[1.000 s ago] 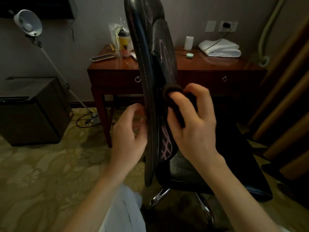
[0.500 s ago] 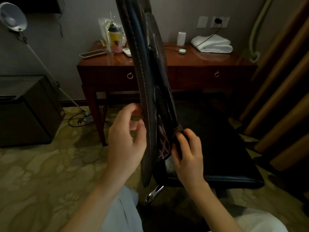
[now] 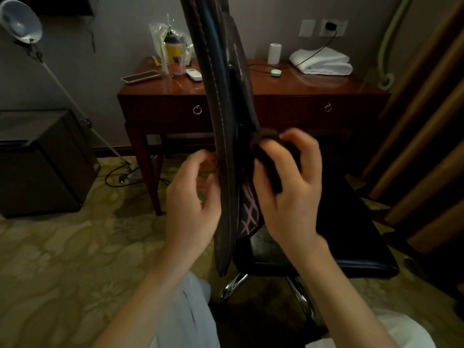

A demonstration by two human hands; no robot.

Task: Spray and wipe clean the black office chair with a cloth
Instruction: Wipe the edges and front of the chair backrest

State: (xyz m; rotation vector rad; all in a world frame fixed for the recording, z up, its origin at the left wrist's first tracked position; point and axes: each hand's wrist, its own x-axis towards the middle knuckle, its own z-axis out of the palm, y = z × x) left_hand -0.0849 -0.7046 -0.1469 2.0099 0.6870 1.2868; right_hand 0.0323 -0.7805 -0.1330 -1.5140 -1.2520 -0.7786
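Chair backrest (image 3: 221, 136) stood edge-on at frame centre, running from 12 o'clock down to the seat (image 3: 351, 247) at 4 o'clock. Right hand (image 3: 288, 192) was closed around a dark bunched cloth (image 3: 267, 156), pressed against the backrest's right face. Left hand (image 3: 190, 204) sat at 9 o'clock of the backrest, fingers curled loosely at its left edge; whether it actually gripped the edge could not be told. Wooden desk (image 3: 313, 91) stood behind.
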